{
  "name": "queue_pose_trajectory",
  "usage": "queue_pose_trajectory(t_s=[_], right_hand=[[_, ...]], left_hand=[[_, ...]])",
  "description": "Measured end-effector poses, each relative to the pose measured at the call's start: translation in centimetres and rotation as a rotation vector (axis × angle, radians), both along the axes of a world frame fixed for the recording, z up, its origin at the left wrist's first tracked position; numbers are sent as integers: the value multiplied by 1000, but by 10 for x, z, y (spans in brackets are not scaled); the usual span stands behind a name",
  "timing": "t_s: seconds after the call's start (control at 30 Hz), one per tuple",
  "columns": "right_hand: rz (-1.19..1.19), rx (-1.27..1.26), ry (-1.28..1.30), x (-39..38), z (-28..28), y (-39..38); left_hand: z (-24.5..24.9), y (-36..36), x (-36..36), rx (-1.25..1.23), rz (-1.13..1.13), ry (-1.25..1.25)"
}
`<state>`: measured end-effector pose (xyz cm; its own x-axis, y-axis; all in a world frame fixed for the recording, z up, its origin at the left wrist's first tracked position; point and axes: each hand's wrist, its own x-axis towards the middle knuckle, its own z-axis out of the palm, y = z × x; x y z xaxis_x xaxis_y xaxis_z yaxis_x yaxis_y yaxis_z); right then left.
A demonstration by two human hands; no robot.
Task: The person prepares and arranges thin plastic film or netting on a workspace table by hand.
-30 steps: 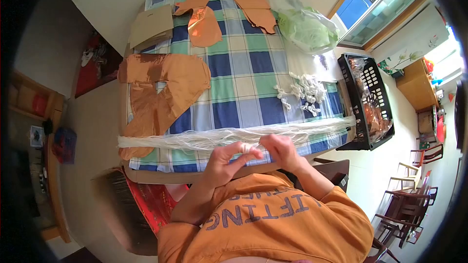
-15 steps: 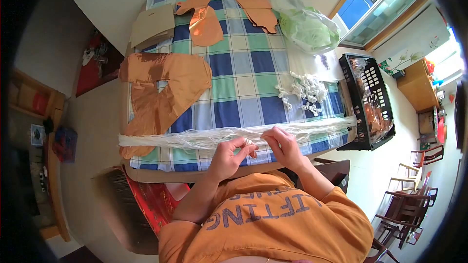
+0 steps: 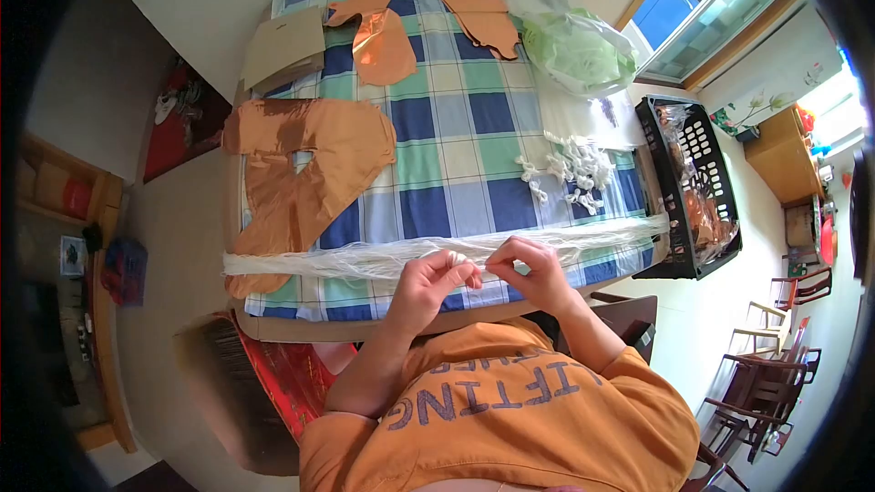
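White thread is wound round the fingers of my left hand [image 3: 427,290], which is closed in a pinch. Just beside it, my right hand [image 3: 529,271] also pinches, fingertips almost touching those of the left; a thin strand seems to run between them, though it is hard to see. Behind both hands, a long loose hank of white thread [image 3: 365,261] stretches across the front of the bed. Farther back on the right lies a pile of small white thread bundles [image 3: 580,167].
Copper-coloured foil sheets [image 3: 337,141] cover the checked bedspread's left side, with more foil shapes [image 3: 385,50] behind. Brown card [image 3: 284,50] lies back left, a pale green plastic bag [image 3: 583,55] back right. A black crate [image 3: 697,150] stands against the right edge.
My right fingertips have come down and slightly left, closer to my left hand. The left thumb has shifted up against its fingers. The hank and bundles lie as before.
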<state>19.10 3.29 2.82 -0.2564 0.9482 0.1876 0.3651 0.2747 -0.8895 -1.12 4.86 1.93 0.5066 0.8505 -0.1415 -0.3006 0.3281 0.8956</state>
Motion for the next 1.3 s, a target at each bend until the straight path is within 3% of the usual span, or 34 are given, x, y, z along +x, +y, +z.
queue_pose_trajectory(t_s=[0.17,0.23,0.33,0.37,0.47,0.57,0.67,0.87,1.1,1.3], right_hand=[[17,-39,15,-10,-1,-11],[-37,39,21,-5,-8,-10],[-49,158,17,-9,25,-4],[26,232,-29,-7,21,1],[249,199,-132,1,12,6],[166,88,-52,-7,16,0],[129,105,-34,-11,14,2],[181,142,-76,-8,4,3],[152,84,-18,-9,5,1],[237,108,-128,-2,3,0]], left_hand=[[10,0,10,69,138,-72],[1,0,7,53,86,-47],[-16,1,1,70,-30,-40],[-19,2,0,84,-76,-44],[-18,3,-2,286,-118,250],[-6,-2,-3,378,-53,445],[0,-2,3,529,-24,410],[7,1,-4,435,-113,524],[10,1,-1,561,-53,570],[8,-1,-1,591,-9,510]])
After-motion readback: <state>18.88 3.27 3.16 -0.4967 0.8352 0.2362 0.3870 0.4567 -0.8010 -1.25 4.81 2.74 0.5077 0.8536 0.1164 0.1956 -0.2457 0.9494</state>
